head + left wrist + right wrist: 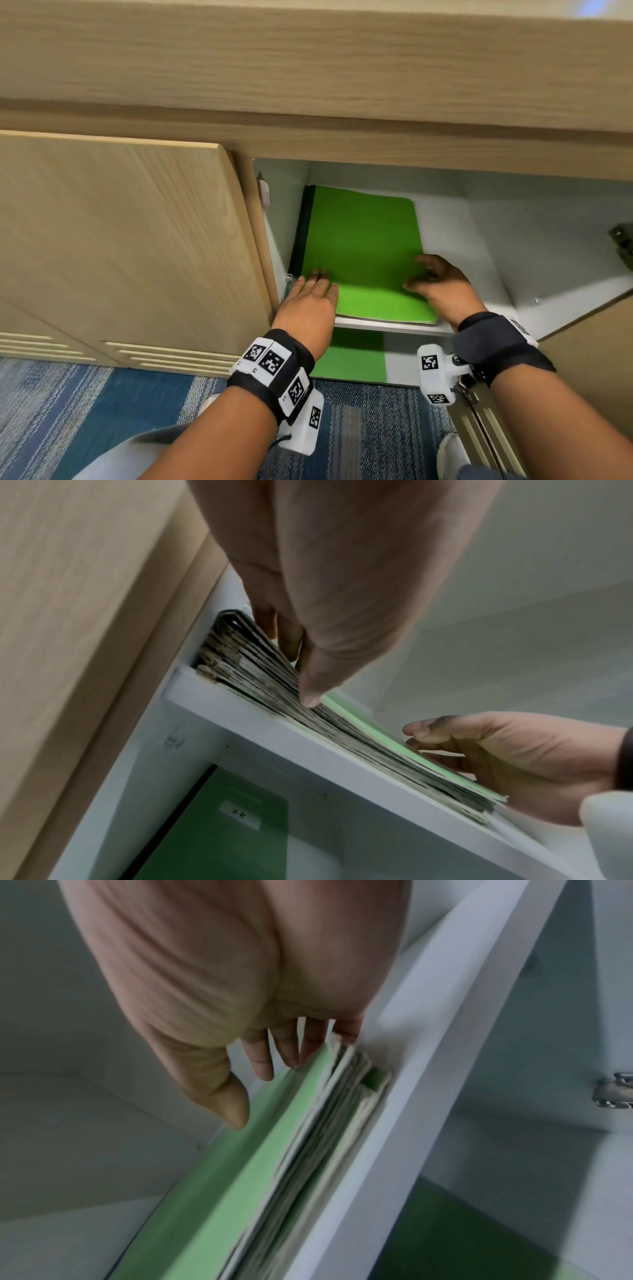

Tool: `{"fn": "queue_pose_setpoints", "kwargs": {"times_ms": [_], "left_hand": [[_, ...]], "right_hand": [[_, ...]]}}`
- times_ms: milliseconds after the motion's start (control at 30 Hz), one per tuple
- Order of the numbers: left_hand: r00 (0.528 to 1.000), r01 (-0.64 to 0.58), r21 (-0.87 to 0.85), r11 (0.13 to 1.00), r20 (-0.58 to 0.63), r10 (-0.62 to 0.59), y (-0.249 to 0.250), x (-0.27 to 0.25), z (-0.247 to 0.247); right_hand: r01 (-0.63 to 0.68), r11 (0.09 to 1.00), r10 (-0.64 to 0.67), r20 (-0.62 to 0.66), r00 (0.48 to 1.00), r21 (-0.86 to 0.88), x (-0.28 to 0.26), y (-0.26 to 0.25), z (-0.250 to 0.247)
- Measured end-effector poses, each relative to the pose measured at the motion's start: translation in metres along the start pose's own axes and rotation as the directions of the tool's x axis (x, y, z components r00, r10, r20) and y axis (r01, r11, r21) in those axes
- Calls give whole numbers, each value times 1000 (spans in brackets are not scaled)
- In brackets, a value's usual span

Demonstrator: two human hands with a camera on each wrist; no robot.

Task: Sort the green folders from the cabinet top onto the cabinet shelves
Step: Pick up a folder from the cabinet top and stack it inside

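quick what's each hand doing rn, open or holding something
Left hand: open, straight fingers resting on the green folder stack.
Right hand: open, fingers loosely on the stack's right edge, no clear grip.

two hands are in view, a left hand [310,301] and a right hand [442,284]. one stack of green folders [363,253] lies on the upper shelf [394,325]; its count is unclear. one more green folder [352,359] lies below. two wrist cameras.
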State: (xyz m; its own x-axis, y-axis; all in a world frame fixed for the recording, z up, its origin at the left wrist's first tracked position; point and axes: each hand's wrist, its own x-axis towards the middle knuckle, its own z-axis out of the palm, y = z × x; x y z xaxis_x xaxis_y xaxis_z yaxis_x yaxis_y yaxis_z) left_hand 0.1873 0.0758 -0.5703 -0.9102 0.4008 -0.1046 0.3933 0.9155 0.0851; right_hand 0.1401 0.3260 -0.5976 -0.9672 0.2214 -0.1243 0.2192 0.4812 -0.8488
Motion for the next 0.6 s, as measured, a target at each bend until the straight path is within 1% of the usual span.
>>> {"fn": "queue_pose_setpoints", "kwargs": {"times_ms": [167, 267, 367, 500, 533, 600], "left_hand": [[998, 17, 9, 1000, -63, -17, 0, -2, 6], [994, 27, -3, 1000, -105, -27, -1, -2, 8], [989, 37, -43, 998, -143, -43, -3, 0, 8], [987, 37, -73, 997, -156, -48, -2, 0, 6], [986, 29, -89, 996, -161, -43, -1, -1, 4], [984, 6, -148, 989, -173, -32, -2, -3, -2]], "right_hand": [[-6, 993, 6, 5, 1000, -117, 2, 2, 3], [29, 970, -33, -12, 999, -242, -1, -1, 6], [45, 949, -51, -10, 999, -313, -4, -3, 8], [21, 928, -39, -41, 998, -372, -10, -9, 11], [31, 925, -61, -66, 996, -379, -13, -11, 10], [95, 945, -140, -127, 982, -312, -20, -20, 6]]}}
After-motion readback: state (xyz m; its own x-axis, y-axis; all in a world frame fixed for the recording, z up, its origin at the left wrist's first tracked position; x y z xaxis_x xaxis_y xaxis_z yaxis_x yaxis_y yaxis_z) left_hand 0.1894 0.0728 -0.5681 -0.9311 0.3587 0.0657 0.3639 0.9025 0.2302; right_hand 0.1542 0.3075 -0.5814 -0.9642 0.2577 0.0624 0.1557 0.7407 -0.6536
